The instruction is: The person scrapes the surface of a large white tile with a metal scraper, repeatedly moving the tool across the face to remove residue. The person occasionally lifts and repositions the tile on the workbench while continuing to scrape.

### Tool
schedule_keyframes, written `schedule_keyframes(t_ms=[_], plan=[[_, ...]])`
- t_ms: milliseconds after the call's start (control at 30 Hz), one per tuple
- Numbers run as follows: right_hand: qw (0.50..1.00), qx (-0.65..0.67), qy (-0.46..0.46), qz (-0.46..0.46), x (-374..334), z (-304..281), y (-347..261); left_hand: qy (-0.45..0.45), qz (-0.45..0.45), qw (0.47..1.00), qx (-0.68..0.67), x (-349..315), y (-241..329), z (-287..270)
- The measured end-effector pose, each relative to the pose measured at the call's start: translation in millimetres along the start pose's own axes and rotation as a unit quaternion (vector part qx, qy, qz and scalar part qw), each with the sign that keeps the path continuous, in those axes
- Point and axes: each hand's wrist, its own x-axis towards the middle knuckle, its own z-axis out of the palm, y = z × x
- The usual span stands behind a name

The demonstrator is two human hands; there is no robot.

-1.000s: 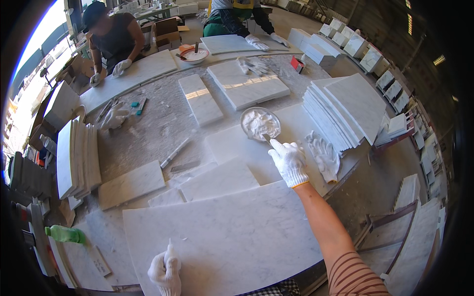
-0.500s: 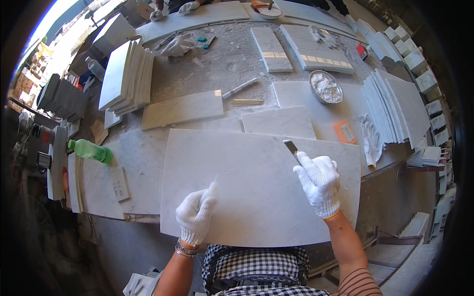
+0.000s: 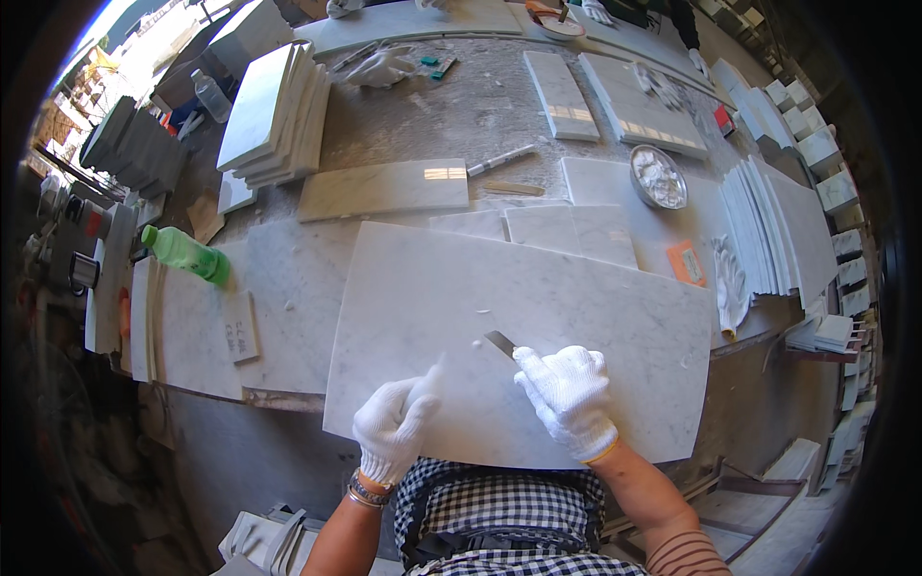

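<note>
A large white stone slab [image 3: 595,317] with faint grey veins lies in front of me. My left hand [image 3: 394,427], in a white knit glove, is closed around a small translucent whitish object [image 3: 434,379] with a narrow tip; its kind is unclear. My right hand [image 3: 567,398], gloved likewise, grips a flat metal scraper blade [image 3: 499,342] that points toward the far left, just over the slab. Small white crumbs [image 3: 477,344] lie close to the blade.
A green bottle [image 3: 187,254] lies on the bench at left. Stone tiles stand stacked at left [image 3: 264,110] and right [image 3: 759,230]. Beyond the slab are a bowl of white powder or paste [image 3: 660,178], an orange box [image 3: 686,262] and a spare glove [image 3: 730,288]. Co-workers' gloved hands [image 3: 597,12] show at the far edge.
My right hand has come left and nearer to me, bringing the scraper blade toward the slab's middle. My left hand keeps its grip. The whole view has shifted slightly.
</note>
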Motion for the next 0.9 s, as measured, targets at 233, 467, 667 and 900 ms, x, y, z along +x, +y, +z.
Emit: schedule_keyframes(t_ms=[233, 467, 667, 900], plan=[[0.991, 0.079, -0.101, 0.030, 6, -11, -6, -0.007, -0.014, 1.000, 0.009, 1, 3, 1], [0.991, 0.089, -0.094, 0.030, 7, -8, -6, -0.027, -0.022, 0.998, 0.049, 1, 13, 1], [0.991, 0.088, -0.099, 0.032, 7, -7, -4, -0.035, -0.014, 0.996, 0.081, 2, 17, 2], [0.989, 0.098, -0.108, 0.023, -1, -10, -11, -0.035, -0.021, 0.995, 0.087, 2, 16, 1]])
